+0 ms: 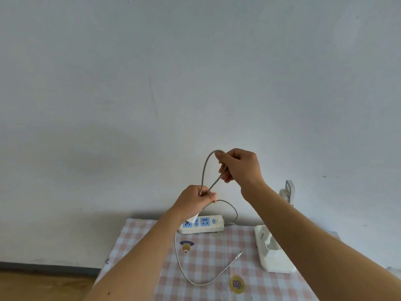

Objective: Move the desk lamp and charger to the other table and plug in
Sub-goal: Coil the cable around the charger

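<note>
Two hands: right hand (238, 166) pinches thin grey looped cable (205, 168); left hand (196, 199) grips it lower, above white power strip (214, 228).

1. My left hand (196, 199) pinches the grey cable (205, 168) low down, and my right hand (240, 166) grips its looped top.
2. Below, on the checked cloth (217, 246), lie a white power strip (202, 225), a loose cable end (238, 254) and the desk lamp (273, 252).
</note>
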`<action>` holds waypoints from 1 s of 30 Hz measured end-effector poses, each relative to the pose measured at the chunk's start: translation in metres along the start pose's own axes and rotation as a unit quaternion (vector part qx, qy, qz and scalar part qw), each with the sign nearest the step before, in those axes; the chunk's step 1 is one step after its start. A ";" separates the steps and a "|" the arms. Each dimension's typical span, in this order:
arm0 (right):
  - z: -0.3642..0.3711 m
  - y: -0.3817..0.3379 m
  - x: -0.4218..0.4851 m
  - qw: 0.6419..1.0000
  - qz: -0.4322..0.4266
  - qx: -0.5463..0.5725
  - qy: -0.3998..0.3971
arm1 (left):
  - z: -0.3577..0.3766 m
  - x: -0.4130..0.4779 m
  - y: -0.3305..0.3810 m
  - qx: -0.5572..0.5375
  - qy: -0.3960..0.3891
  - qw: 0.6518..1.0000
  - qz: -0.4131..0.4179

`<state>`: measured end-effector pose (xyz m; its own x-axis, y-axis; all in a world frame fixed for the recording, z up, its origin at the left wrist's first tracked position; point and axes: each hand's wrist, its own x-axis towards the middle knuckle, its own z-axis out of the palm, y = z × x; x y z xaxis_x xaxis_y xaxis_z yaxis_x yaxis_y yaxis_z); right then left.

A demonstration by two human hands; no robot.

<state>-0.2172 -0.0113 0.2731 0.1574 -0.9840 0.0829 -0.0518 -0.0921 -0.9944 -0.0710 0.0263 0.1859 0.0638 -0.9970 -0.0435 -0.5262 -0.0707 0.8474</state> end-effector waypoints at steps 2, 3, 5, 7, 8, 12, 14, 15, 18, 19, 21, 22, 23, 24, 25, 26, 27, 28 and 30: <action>-0.001 -0.003 0.001 1.000 -0.003 0.016 -0.002 | 0.001 0.001 0.003 0.032 0.012 0.999 0.013; -0.002 -0.004 0.002 1.000 -0.007 0.024 -0.006 | 0.001 0.001 0.005 0.034 0.018 0.999 0.017; -0.006 -0.004 0.003 0.999 -0.005 0.046 -0.017 | 0.003 0.002 0.009 0.022 0.021 0.999 0.020; -0.009 0.001 0.003 0.998 0.015 0.059 -0.023 | 0.004 0.003 0.013 -0.018 0.024 0.999 0.017; -0.010 0.006 0.003 0.998 0.029 0.061 -0.020 | 0.005 0.004 0.014 -0.052 0.029 0.998 0.014; -0.018 0.035 0.004 0.995 0.098 0.005 -0.016 | -0.002 0.005 0.022 -0.166 0.052 0.985 0.002; -0.019 0.051 0.002 0.989 0.130 -0.048 -0.053 | -0.008 0.005 0.024 -0.195 0.067 0.979 0.002; -0.019 0.059 0.000 0.985 0.140 -0.071 -0.074 | -0.010 0.004 0.026 -0.213 0.074 0.974 -0.002; -0.012 0.077 -0.005 0.973 0.147 -0.123 -0.126 | -0.017 0.004 0.033 -0.293 0.083 0.952 -0.023; -0.009 0.081 -0.006 0.971 0.143 -0.131 -0.143 | -0.019 0.003 0.038 -0.316 0.080 0.945 -0.025; -0.003 0.085 -0.008 0.965 0.125 -0.141 -0.181 | -0.022 0.003 0.046 -0.336 0.076 0.938 -0.022; 0.001 0.086 -0.008 0.962 0.112 -0.151 -0.197 | -0.023 0.003 0.050 -0.345 0.071 0.936 -0.017; 0.004 0.086 -0.007 0.958 0.099 -0.168 -0.210 | -0.024 0.002 0.054 -0.359 0.065 0.931 -0.012; 0.007 0.087 -0.007 0.953 0.087 -0.187 -0.221 | -0.025 0.002 0.056 -0.375 0.060 0.925 -0.007; 0.009 0.088 -0.008 0.950 0.075 -0.204 -0.224 | -0.026 0.002 0.059 -0.384 0.056 0.922 -0.005; 0.010 0.089 -0.007 0.948 0.062 -0.223 -0.219 | -0.028 0.002 0.059 -0.384 0.058 0.922 -0.005; 0.010 0.090 -0.007 0.946 0.050 -0.246 -0.205 | -0.030 0.001 0.059 -0.377 0.061 0.924 -0.006; 0.007 0.092 -0.006 0.943 0.040 -0.274 -0.185 | -0.031 0.000 0.058 -0.367 0.065 0.928 -0.010; -0.001 0.096 -0.004 0.930 0.027 -0.337 -0.146 | -0.033 -0.001 0.053 -0.341 0.073 0.937 -0.019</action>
<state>-0.2242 -0.0166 0.1773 0.3917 -0.9161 -0.0852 -0.6584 -0.2144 -0.7215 -0.0711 0.0249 0.2482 0.2123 -0.9759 -0.0498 0.1398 -0.0201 0.9900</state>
